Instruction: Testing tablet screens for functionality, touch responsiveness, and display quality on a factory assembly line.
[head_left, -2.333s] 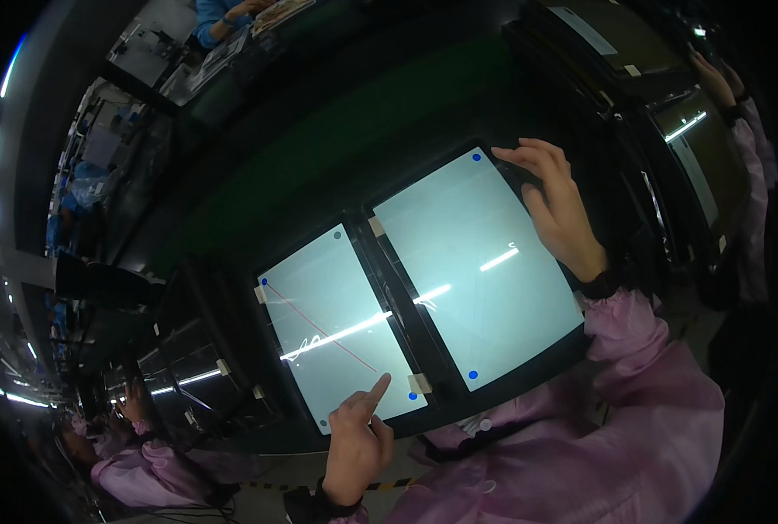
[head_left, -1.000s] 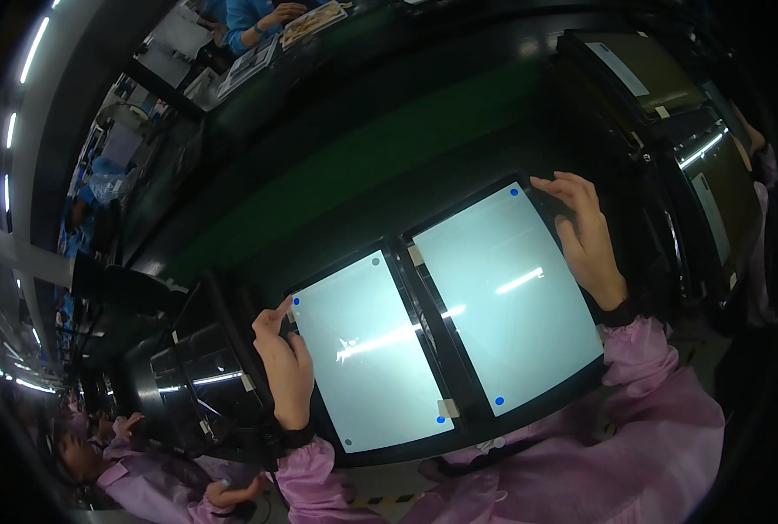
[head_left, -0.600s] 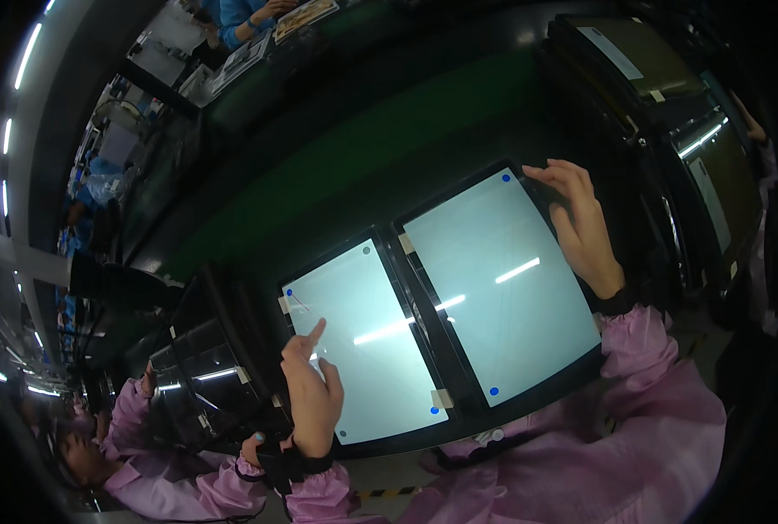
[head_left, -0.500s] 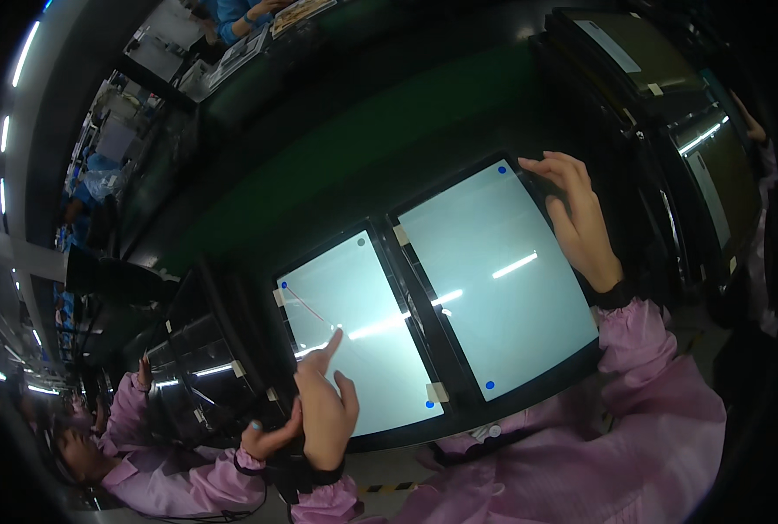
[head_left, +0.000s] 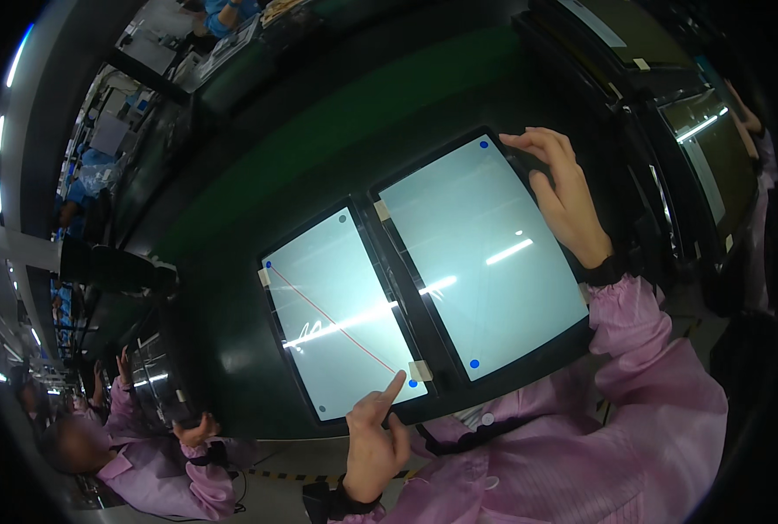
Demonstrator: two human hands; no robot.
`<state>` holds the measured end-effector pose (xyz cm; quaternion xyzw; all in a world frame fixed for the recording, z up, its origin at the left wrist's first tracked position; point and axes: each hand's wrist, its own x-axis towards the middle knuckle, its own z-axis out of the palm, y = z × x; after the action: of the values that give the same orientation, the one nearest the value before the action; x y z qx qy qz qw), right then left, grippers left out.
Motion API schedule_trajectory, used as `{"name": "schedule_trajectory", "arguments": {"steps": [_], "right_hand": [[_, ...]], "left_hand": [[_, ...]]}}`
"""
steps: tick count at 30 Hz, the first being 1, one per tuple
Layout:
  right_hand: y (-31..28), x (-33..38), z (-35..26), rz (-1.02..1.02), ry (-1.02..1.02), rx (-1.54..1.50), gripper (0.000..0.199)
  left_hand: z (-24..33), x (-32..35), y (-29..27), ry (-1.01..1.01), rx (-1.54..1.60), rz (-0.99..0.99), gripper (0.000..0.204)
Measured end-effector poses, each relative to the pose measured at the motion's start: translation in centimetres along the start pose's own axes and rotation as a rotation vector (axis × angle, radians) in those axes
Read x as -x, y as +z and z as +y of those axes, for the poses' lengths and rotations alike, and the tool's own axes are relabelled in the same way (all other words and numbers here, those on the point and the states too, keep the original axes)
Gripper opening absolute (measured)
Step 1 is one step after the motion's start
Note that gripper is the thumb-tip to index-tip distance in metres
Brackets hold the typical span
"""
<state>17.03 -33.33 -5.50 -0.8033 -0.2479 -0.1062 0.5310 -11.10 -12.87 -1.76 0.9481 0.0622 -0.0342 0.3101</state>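
Two lit display panels with black frames lie side by side on a dark green work surface. On the left display panel [head_left: 345,288], a thin red line runs from a blue dot at upper left down toward another blue dot at lower right. My left hand [head_left: 376,450] points with its index finger, the tip at the line's lower end; its other fingers are bent and it holds nothing. My right hand [head_left: 568,201] rests loosely at the upper right edge of the right display panel [head_left: 468,218], fingers apart. That panel shows blue dots at upper right and lower left.
Tan tape pieces [head_left: 419,371] stick to the panel edges. More dark panels [head_left: 708,166] stand at the far right. At the left, a co-worker in a pink sleeve [head_left: 171,480] holds a hand [head_left: 197,430] near the table edge. A blue-sleeved person [head_left: 223,16] works at the far side.
My left fingertip has slid down and right across the left panel, and the red line has grown with it. My right hand stays at its edge. The co-worker's hand has moved away from mine.
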Motion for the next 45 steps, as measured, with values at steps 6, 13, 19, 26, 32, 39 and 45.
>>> {"name": "schedule_trajectory", "arguments": {"steps": [6,13,19,26,32,39,45], "right_hand": [[0.1,0.0,0.2,-0.01,0.005,0.019,0.041],[0.0,-0.6,-0.4,0.036,-0.004,-0.03,0.044],[-0.7,-1.3,-0.7,-0.099,-0.044,0.27,0.042],[-0.7,-1.9,-2.5,-0.195,-0.029,0.36,0.035],[-0.4,-2.3,-1.5,-0.233,-0.059,0.392,0.035],[-0.3,-1.2,-2.9,-0.307,-0.138,0.48,0.034],[-0.7,4.0,-6.2,-0.438,-0.228,0.458,0.038]], "left_hand": [[0.2,-1.0,1.3,0.237,0.105,0.317,0.058],[0.2,-0.4,0.2,0.152,-0.048,0.134,0.053],[-2.8,-8.9,-6.4,0.284,-0.379,0.242,0.038],[-5.8,-17.8,-6.0,0.355,-0.211,0.245,0.04],[-6.5,-18.0,-5.7,0.386,-0.215,0.255,0.042],[-6.4,-15.7,-5.9,0.36,-0.25,0.244,0.041],[-6.1,-9.3,-5.7,0.237,-0.219,0.168,0.052]]}}
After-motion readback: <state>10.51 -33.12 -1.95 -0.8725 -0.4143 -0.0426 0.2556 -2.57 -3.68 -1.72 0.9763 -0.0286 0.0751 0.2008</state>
